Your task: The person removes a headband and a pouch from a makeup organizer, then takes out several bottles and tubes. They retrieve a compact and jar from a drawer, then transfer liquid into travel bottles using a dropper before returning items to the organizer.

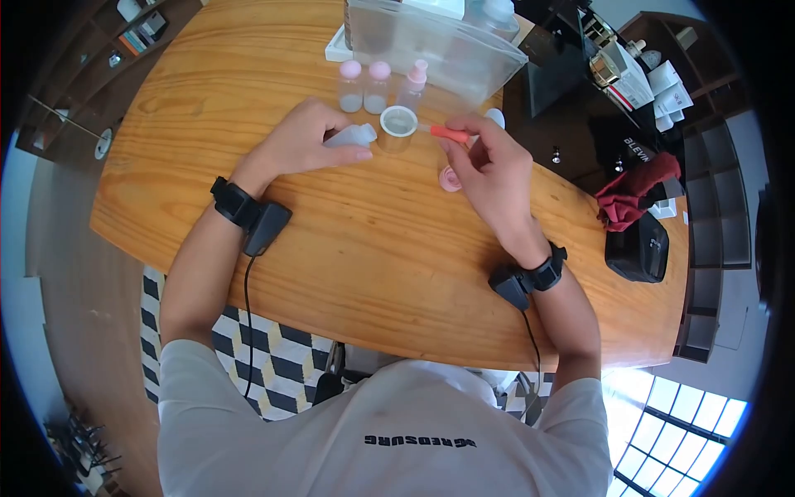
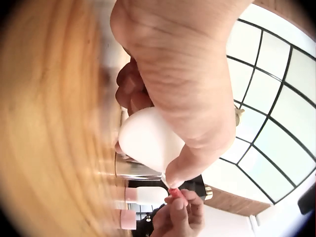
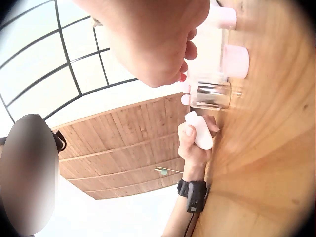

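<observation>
my l hand [image 1: 310, 149] grips a small white plastic bottle [image 1: 352, 136], held tilted just beside the round clear cup w/ a silvery band [image 1: 398, 123] on the wooden table [image 1: 331, 240]. my r hand [image 1: 497, 170] pinches a slim tool w/ a red handle [image 1: 449, 133], its pale end pointing at the cup, & a small round pink cap [image 1: 450, 178] lies near that hand. behind the cup stand two clear bottles w/ round pink caps [image 1: 364, 87] & a clear pink-topped spray bottle [image 1: 416, 85].
</observation>
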Motion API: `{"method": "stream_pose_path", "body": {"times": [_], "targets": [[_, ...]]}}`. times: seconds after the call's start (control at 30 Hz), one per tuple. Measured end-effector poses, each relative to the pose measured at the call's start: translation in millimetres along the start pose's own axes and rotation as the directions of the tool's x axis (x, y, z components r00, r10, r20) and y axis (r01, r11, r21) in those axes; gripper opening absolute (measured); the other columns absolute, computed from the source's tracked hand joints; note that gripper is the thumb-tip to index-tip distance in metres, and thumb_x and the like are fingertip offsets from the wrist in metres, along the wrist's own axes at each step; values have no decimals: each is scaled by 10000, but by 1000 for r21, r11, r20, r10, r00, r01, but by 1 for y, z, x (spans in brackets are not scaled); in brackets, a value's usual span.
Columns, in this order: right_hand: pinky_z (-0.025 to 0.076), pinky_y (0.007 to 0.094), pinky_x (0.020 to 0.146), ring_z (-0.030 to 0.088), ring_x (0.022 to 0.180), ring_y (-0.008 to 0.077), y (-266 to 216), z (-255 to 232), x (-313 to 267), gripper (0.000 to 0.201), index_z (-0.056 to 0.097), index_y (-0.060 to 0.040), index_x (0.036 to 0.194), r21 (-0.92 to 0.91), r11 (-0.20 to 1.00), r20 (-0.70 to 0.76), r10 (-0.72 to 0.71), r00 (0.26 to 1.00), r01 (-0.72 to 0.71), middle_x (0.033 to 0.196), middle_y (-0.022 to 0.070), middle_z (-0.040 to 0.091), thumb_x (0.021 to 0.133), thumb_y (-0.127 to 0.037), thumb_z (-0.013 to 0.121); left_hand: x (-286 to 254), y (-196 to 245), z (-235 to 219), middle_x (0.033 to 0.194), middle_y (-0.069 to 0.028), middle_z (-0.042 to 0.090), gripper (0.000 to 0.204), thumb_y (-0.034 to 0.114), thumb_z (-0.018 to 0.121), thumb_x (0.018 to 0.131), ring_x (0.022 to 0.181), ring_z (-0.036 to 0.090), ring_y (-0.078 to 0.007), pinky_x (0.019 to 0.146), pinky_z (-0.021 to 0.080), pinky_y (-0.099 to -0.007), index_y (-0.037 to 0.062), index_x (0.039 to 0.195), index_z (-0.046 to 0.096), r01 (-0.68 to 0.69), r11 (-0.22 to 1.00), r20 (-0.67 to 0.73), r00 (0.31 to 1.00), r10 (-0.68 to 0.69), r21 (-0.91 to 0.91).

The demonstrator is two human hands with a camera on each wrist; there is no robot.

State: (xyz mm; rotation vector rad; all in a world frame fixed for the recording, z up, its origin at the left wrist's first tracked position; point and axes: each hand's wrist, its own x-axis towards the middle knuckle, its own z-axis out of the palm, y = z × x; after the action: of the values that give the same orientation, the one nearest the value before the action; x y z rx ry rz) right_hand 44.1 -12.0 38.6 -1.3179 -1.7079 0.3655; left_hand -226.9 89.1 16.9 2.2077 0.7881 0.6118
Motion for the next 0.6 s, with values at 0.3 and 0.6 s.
{"method": "stream_pose_path", "body": {"times": [0.3,0.6], "targets": [[392,222,461,543,497,40,18,5,-17,122,686,-58,1019,129,991,-63,39,997,-30,638,-4,635,924,-66,762,4,-1,9,580,-7,528,427,374,858,844,535,417,-103,514,329,-299,12,731,663,80,991,-11,997,-82,-109],[404,202,480,558,533,12,14,1,-14,152,673,-40,1075,119,993,-81,36,996,-26,637,-10,627,947,-56,751,6,-8,13,568,2,470,444,387,877,823,537,380,-102,504,288,-305,20,719,648,80,993,-56,995,-85,-88]]}}
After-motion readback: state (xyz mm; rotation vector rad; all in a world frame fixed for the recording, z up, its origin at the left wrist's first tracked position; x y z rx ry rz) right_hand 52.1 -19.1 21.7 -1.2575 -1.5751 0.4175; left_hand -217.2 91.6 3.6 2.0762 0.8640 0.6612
